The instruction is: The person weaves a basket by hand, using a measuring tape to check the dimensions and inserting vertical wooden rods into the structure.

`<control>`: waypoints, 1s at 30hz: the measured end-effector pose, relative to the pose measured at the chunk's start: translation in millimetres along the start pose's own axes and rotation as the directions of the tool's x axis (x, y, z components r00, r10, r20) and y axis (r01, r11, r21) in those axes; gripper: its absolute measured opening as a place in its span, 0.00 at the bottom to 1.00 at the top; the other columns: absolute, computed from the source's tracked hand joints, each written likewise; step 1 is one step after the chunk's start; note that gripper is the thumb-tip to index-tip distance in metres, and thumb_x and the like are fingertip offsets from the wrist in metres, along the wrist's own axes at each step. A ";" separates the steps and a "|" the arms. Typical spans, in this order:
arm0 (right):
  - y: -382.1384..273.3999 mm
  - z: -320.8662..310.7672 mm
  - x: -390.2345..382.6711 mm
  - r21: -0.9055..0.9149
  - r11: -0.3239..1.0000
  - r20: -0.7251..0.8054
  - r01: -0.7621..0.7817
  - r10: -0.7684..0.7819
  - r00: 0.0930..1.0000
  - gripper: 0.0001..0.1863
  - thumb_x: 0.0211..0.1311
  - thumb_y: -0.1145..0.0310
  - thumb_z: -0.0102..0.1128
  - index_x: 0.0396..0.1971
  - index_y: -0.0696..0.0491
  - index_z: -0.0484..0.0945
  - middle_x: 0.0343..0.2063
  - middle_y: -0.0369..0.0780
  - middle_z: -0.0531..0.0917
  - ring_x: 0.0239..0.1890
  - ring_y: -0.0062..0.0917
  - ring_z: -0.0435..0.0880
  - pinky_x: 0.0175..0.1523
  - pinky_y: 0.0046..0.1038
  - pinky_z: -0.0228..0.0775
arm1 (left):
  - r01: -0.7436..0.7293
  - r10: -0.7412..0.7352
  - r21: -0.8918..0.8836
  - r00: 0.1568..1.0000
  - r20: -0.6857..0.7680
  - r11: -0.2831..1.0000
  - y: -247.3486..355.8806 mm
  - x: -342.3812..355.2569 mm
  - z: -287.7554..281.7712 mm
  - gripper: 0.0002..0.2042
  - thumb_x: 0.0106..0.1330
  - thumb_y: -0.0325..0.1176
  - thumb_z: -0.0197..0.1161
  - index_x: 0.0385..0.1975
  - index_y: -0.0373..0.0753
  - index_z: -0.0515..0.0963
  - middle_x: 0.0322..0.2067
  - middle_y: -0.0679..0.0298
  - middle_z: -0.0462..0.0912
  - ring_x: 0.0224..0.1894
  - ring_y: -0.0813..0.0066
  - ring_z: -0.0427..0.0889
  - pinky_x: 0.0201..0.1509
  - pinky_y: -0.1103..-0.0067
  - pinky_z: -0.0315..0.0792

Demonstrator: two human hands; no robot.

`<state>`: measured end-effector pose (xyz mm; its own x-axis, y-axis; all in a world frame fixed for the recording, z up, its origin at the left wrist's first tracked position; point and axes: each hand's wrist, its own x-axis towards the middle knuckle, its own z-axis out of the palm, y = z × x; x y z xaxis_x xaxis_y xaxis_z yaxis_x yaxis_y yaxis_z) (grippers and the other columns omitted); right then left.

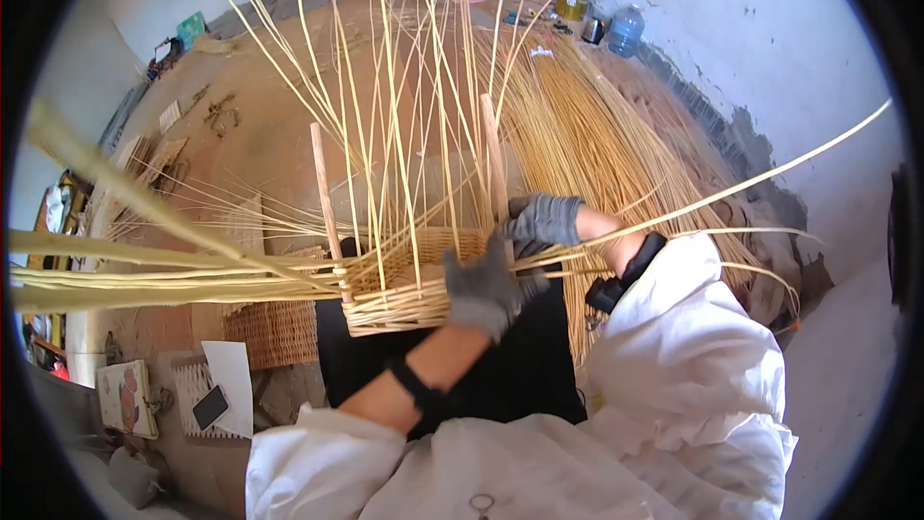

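Unfinished basket (397, 315) sits right in front of me. My left hand (481, 291), gloved and blurred, is at basket's near right corner; can't tell its grip. My gloved right hand (545, 220) curls beside basket's right post (494, 149); can't tell if it's gripping. Rods (192, 283) stick out left of basket; stick pile (573, 120) lies beyond its right.

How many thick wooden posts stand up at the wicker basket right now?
2: the left wooden post at the wicker basket's left end, and the right wooden post beside the right hand. More may be hidden.
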<state>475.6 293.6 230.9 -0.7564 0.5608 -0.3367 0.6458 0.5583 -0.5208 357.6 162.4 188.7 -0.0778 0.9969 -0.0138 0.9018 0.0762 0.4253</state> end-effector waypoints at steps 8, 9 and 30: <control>-15.7 39.5 5.9 -0.036 0.972 -0.023 -0.233 0.232 0.972 0.24 0.56 0.51 0.54 0.36 0.59 0.79 0.28 0.46 0.83 0.29 0.38 0.82 0.38 0.32 0.73 | -0.297 0.396 0.332 0.871 -0.289 0.895 -38.8 -24.6 78.1 0.33 0.48 0.63 0.56 0.51 0.47 0.71 0.45 0.63 0.75 0.49 0.65 0.71 0.51 0.46 0.54; -18.0 44.0 4.2 -0.002 0.946 -0.042 -0.324 0.323 0.945 0.23 0.56 0.51 0.54 0.34 0.59 0.80 0.27 0.46 0.83 0.28 0.37 0.82 0.38 0.32 0.73 | -0.307 0.409 0.336 0.864 -0.295 0.890 -40.3 -23.0 80.5 0.33 0.48 0.63 0.56 0.51 0.47 0.71 0.46 0.63 0.75 0.49 0.65 0.71 0.51 0.46 0.54; -16.5 20.2 60.3 0.695 0.713 -0.512 0.091 0.403 0.759 0.26 0.59 0.49 0.50 0.41 0.59 0.75 0.35 0.48 0.81 0.36 0.40 0.80 0.42 0.35 0.71 | -0.362 0.383 0.226 0.922 -0.057 0.904 -30.2 -28.6 23.7 0.39 0.42 0.58 0.65 0.57 0.52 0.65 0.49 0.61 0.73 0.49 0.64 0.72 0.53 0.60 0.57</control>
<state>417.3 305.8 203.4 -0.2606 0.9633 -0.0637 0.3191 0.0237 -0.9474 342.6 132.0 154.8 0.2498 0.9471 0.2014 0.9397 -0.2873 0.1856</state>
